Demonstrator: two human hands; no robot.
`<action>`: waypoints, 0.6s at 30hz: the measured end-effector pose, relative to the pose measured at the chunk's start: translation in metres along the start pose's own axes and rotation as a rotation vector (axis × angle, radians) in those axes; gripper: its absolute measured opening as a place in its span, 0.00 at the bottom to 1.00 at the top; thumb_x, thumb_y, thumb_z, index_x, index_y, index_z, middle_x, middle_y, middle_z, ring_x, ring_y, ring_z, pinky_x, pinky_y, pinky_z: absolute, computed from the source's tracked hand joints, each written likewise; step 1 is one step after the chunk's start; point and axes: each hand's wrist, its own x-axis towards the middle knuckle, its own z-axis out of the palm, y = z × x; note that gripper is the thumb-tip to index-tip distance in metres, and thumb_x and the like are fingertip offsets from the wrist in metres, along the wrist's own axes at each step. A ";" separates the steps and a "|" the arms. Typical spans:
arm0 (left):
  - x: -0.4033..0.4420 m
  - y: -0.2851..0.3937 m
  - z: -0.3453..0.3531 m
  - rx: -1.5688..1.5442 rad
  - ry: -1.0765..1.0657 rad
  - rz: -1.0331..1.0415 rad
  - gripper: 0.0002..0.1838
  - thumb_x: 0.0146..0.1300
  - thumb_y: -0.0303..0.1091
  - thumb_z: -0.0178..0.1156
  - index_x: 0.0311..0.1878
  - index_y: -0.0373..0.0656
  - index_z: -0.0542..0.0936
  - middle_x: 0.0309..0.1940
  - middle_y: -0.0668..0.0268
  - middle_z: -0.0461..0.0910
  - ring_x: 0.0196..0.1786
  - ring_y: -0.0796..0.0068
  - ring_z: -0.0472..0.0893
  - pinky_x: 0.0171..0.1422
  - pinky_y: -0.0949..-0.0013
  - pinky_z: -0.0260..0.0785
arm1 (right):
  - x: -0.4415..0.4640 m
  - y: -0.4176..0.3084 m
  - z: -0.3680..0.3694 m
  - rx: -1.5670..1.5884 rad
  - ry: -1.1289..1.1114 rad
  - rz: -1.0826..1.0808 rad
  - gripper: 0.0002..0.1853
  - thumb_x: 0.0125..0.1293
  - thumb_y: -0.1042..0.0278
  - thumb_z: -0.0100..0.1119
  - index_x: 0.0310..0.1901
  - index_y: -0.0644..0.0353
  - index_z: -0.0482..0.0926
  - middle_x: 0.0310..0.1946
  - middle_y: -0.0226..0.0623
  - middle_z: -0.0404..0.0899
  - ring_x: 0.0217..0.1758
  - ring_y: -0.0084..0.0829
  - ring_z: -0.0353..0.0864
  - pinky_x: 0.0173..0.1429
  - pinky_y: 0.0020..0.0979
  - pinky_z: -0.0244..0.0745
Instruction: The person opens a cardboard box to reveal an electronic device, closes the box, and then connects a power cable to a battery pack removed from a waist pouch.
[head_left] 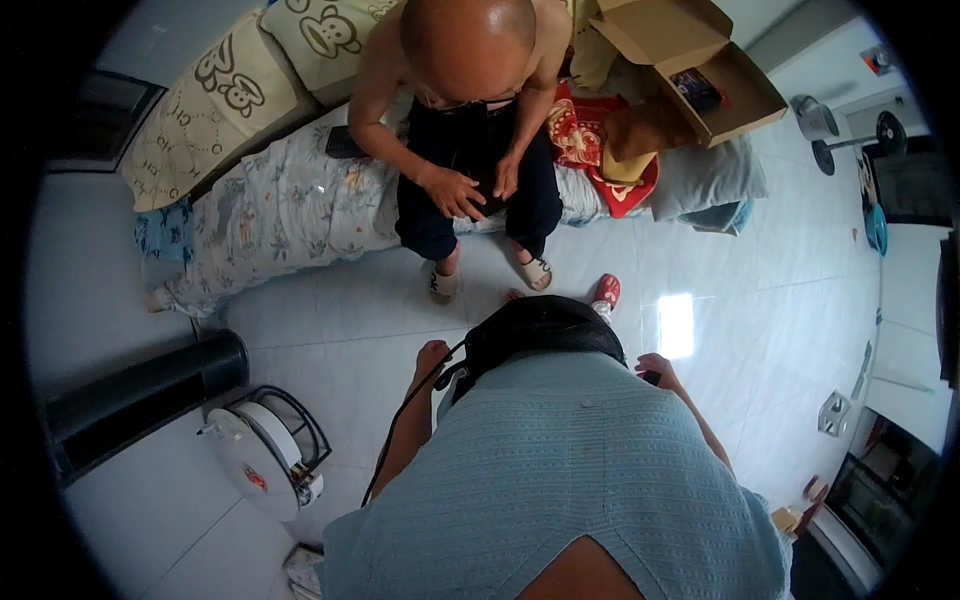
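Observation:
My left hand (432, 356) hangs beside my body with its fingers curled in; whatever may be inside the curl is hidden. A black cord (408, 402) runs down close to my left arm. On the other side, my right hand (658, 368) is closed around a small dark object (651, 378), mostly covered by the fingers. Between the hands, a black bag-like item (540, 325) sits at my waist in front of my light blue knit top (560, 440).
Another person (465, 60) sits facing me on a couch with a floral cover (290, 215). An open cardboard box (745, 105) stands on the couch's right end. At lower left are a black cylindrical unit (150, 390) and a white reel-like object (255, 460) on the tiled floor (370, 300).

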 end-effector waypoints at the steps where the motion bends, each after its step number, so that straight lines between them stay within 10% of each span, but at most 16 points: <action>1: 0.000 0.001 -0.001 -0.002 0.002 -0.014 0.15 0.55 0.35 0.54 0.42 0.35 0.76 0.26 0.64 0.79 0.27 0.75 0.78 0.29 0.73 0.69 | -0.002 0.000 0.000 0.095 0.030 0.091 0.17 0.50 0.68 0.62 0.40 0.70 0.75 0.30 0.39 0.77 0.36 0.33 0.78 0.41 0.34 0.74; 5: -0.007 0.015 -0.001 -0.036 0.005 -0.053 0.15 0.56 0.36 0.54 0.42 0.35 0.76 0.26 0.64 0.79 0.27 0.75 0.78 0.29 0.73 0.69 | -0.008 -0.051 0.007 0.369 0.106 0.428 0.18 0.49 0.67 0.61 0.41 0.69 0.76 0.30 0.38 0.77 0.37 0.32 0.78 0.43 0.31 0.72; 18: 0.002 0.002 -0.006 0.000 -0.009 -0.150 0.14 0.58 0.37 0.54 0.43 0.37 0.76 0.27 0.65 0.79 0.27 0.76 0.79 0.27 0.73 0.68 | -0.001 -0.043 0.008 0.438 0.073 0.385 0.20 0.51 0.64 0.61 0.42 0.69 0.75 0.31 0.40 0.77 0.36 0.32 0.78 0.39 0.32 0.74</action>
